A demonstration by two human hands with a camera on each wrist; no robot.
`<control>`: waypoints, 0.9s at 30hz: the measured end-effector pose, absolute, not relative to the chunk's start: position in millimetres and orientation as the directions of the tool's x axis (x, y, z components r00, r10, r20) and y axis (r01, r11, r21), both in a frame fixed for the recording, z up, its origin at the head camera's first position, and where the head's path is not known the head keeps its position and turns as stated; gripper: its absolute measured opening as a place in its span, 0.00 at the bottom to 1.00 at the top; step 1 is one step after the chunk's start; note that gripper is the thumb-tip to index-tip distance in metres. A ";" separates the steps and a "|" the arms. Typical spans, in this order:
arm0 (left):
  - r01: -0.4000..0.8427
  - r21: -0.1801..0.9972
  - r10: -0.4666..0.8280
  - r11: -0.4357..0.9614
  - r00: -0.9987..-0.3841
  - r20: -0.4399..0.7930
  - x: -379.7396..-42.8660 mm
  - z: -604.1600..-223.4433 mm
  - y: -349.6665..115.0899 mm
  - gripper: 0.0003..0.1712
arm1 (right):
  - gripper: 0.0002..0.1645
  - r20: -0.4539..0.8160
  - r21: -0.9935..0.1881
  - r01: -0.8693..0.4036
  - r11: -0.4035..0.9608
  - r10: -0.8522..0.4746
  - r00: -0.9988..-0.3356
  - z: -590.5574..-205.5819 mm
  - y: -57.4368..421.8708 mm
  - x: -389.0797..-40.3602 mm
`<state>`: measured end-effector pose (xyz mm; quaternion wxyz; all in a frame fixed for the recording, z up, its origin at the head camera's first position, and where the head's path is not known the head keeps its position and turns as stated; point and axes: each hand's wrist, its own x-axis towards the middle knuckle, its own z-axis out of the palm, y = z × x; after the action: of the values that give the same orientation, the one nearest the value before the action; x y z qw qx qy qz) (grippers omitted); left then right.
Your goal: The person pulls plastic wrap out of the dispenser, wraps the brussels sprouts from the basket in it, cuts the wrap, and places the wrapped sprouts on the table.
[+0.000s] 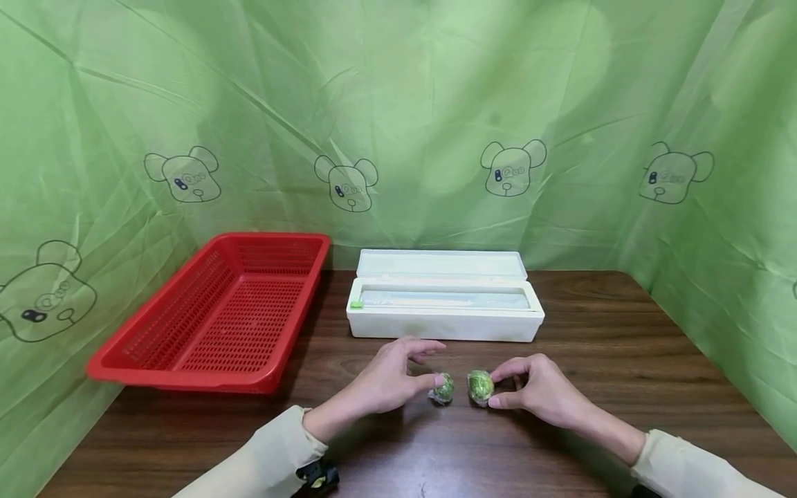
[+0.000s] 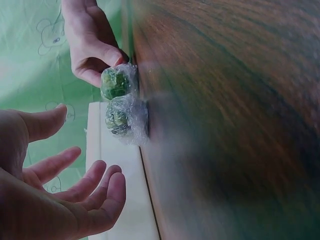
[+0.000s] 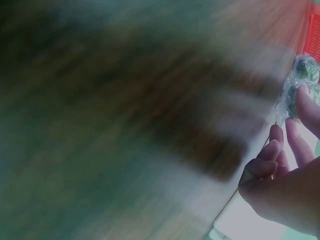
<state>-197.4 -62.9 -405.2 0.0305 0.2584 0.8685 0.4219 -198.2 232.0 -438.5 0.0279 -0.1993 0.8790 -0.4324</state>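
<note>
Two small round green vegetables wrapped in clear film sit side by side on the dark wooden table; their exact kind is unclear. My right hand (image 1: 551,391) pinches the right, yellower wrapped green vegetable (image 1: 481,386) between thumb and finger. Beside the left wrapped green vegetable (image 1: 442,390), my left hand (image 1: 389,377) has its fingers spread. Its thumb overlaps that one in the head view, while the left wrist view shows the left fingers (image 2: 102,192) apart from both. Part of the right-hand vegetable (image 3: 295,102) is hidden behind the thumb in the right wrist view.
Behind the hands stands a white cling film box (image 1: 445,325), its lid raised, a film roll inside and a green slider (image 1: 356,304) at the left. A red perforated basket (image 1: 274,377) stands at the left. Green printed cloth (image 1: 423,138) encloses the table (image 1: 623,332).
</note>
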 end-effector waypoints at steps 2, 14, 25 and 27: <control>0.417 0.752 0.474 0.510 -0.866 0.159 -197.6 -405.6 -62.7 0.27 | 0.18 0.119 -0.776 -0.322 0.542 -0.375 -0.919 -438.2 230.9 -199.0; 0.427 0.762 0.483 0.487 -0.858 0.172 -198.5 -407.2 -62.1 0.27 | 0.18 0.115 -0.778 -0.325 0.538 -0.386 -0.915 -435.6 229.5 -200.6; 0.431 0.763 0.489 0.482 -0.855 0.175 -198.0 -407.1 -63.1 0.28 | 0.18 0.130 -0.766 -0.339 0.546 -0.384 -0.914 -435.4 227.4 -201.2; 0.433 0.760 0.487 0.485 -0.855 0.176 -198.5 -407.4 -63.2 0.28 | 0.18 0.132 -0.762 -0.339 0.551 -0.381 -0.915 -435.0 227.0 -201.4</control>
<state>-198.5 -63.2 -407.4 0.0315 0.2670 0.8612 0.4313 -201.4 227.0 -435.0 0.0245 -0.2046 0.8803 -0.4274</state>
